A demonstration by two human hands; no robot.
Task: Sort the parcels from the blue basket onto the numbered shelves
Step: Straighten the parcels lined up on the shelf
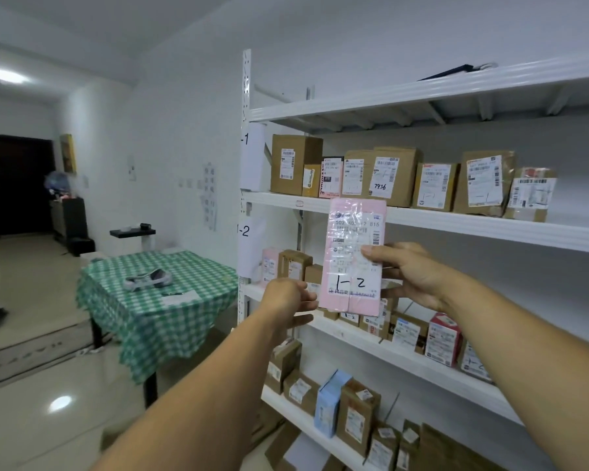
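Observation:
A flat pink parcel (354, 260) stands upright in front of the white shelf rack, with "1-2" handwritten on its white label. My right hand (408, 273) grips its right edge, thumb across the label. My left hand (288, 299) touches its lower left edge with curled fingers. The parcel hangs in front of the shelf tagged "1-2" (245, 231), which holds a pink box (269, 266) and several brown cartons. The shelf above is tagged "1-1" (246, 140) and carries a row of brown cartons (388, 176). The blue basket is not in view.
Lower shelves hold brown cartons, a light blue box (329, 402) and a red and white box (442, 338). To the left stands a table with a green checked cloth (157, 300) carrying a small device and paper. Tiled floor stretches beyond it.

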